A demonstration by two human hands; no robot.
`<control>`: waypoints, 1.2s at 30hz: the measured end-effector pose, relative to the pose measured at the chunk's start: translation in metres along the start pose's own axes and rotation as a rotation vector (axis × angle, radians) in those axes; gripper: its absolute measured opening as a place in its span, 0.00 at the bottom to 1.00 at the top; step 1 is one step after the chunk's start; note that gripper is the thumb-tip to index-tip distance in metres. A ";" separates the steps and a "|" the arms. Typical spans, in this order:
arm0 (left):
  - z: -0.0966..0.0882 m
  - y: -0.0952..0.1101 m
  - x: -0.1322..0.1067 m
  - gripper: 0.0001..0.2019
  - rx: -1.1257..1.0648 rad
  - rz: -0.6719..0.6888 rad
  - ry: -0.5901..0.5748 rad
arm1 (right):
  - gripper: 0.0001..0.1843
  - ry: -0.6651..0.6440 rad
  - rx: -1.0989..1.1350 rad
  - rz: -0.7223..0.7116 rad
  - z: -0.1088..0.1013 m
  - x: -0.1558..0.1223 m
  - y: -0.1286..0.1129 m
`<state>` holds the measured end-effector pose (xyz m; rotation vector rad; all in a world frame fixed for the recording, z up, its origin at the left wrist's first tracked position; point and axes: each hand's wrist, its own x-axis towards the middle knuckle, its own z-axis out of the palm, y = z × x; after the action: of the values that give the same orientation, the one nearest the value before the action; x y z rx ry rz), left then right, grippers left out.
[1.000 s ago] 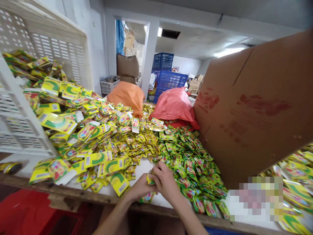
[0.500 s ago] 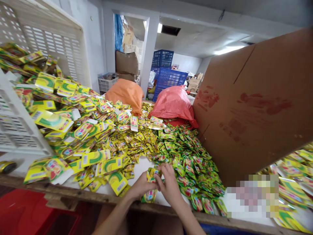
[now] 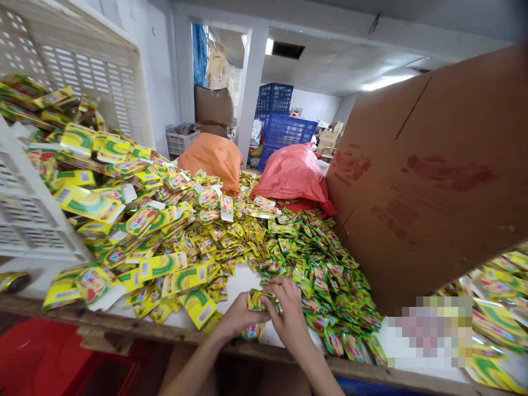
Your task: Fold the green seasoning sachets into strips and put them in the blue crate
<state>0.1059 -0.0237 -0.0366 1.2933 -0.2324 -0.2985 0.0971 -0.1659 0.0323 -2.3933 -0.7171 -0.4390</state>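
Note:
My left hand [image 3: 237, 318], fingers closed, grips a small yellow-and-green candy packet [image 3: 256, 301] above the table's front edge. Curled against the same packet from the other side, my right hand [image 3: 284, 305] has its thumb and fingers on it. Part of another yellow packet [image 3: 253, 331] shows just below my hands, mostly hidden. To the right lies a heap of green sachets [image 3: 317, 275], close by my right hand. Yellow sachets [image 3: 237, 236] are heaped beyond my hands, and a yellow printed box [image 3: 198, 308] lies left of my left hand.
A white crate [image 3: 136, 82] tipped on its side at left spills many yellow boxes [image 3: 91, 203]. An orange sack [image 3: 214, 157] and a red sack [image 3: 292, 173] stand behind the heaps. A large cardboard carton [image 3: 421, 181] leans at right. Blue crates [image 3: 289, 129] are stacked further back.
My right hand's fingers have shifted slightly up and over the packet. The packet has tilted a little, and less of the one below shows.

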 end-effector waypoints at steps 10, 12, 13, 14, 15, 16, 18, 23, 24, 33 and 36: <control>0.003 0.002 -0.004 0.22 0.052 0.027 0.095 | 0.11 -0.103 -0.054 0.034 0.016 -0.008 -0.003; 0.001 0.001 -0.008 0.25 0.030 0.063 0.087 | 0.11 -0.129 0.001 0.065 0.019 -0.011 -0.001; 0.000 0.001 -0.010 0.26 0.016 0.073 0.087 | 0.10 -0.124 0.055 0.081 0.021 -0.014 0.002; -0.002 0.001 -0.012 0.26 0.006 0.079 0.095 | 0.09 -0.105 0.132 0.105 0.023 -0.017 0.005; -0.003 0.001 -0.014 0.25 0.000 0.076 0.109 | 0.09 -0.076 0.227 0.140 0.026 -0.021 0.009; -0.004 0.001 -0.016 0.25 -0.002 0.067 0.120 | 0.10 -0.042 0.327 0.182 0.030 -0.025 0.013; -0.005 0.001 -0.018 0.25 0.013 0.052 0.127 | 0.11 0.036 0.488 0.258 0.038 -0.032 0.019; -0.004 -0.002 -0.023 0.28 0.082 0.141 0.266 | 0.11 0.144 0.590 0.304 0.050 -0.038 0.020; -0.005 -0.002 -0.025 0.24 0.128 0.150 0.281 | 0.11 0.138 0.585 0.293 0.050 -0.037 0.019; -0.015 0.009 -0.030 0.08 0.379 0.171 0.275 | 0.10 0.027 0.532 0.188 0.049 -0.018 0.014; -0.013 0.006 -0.029 0.14 0.233 0.198 0.324 | 0.14 0.121 0.564 0.266 0.053 -0.020 0.015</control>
<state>0.0839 -0.0006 -0.0338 1.5136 -0.1189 0.1117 0.0970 -0.1507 -0.0245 -1.8743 -0.3908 -0.2272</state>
